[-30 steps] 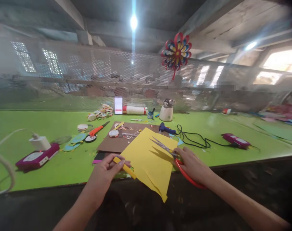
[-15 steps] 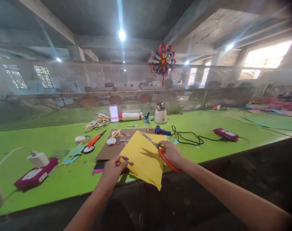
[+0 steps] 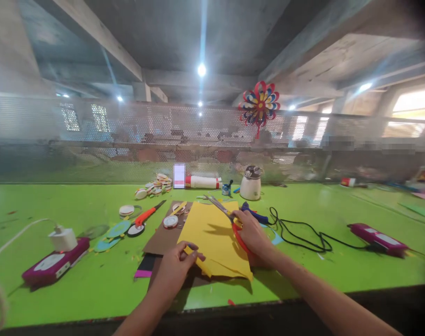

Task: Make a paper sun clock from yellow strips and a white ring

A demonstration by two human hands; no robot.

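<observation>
In the head view, my right hand [image 3: 252, 232] is closed round scissors [image 3: 239, 237] with red-orange handles. Their metal blades point up and left, above the top part of a yellow sheet [image 3: 212, 233]. That sheet lies over brown cardboard [image 3: 161, 239], and its bottom edge is creased and uneven. At the sheet's lower left, my left hand [image 3: 179, 265] pinches a narrow yellow paper strip [image 3: 201, 266]. Whether the strip is fully separate from the sheet I cannot tell. A blue glue gun [image 3: 256, 213] is partly hidden behind my right hand.
Purple power strips [image 3: 56, 263] stand left and right on the green table [image 3: 110, 289]. An orange-handled utility knife [image 3: 145, 216], white tape rolls [image 3: 170, 221] and light-blue discs [image 3: 119, 228] lie on the left. A white pot [image 3: 250, 186] stands behind, with a flower-shaped pinwheel [image 3: 260, 105] above.
The view has shifted, showing more of the table's near side. The yellow sheet's lower corner, earlier past the table edge, now rests over the table. Both hands keep their grips.
</observation>
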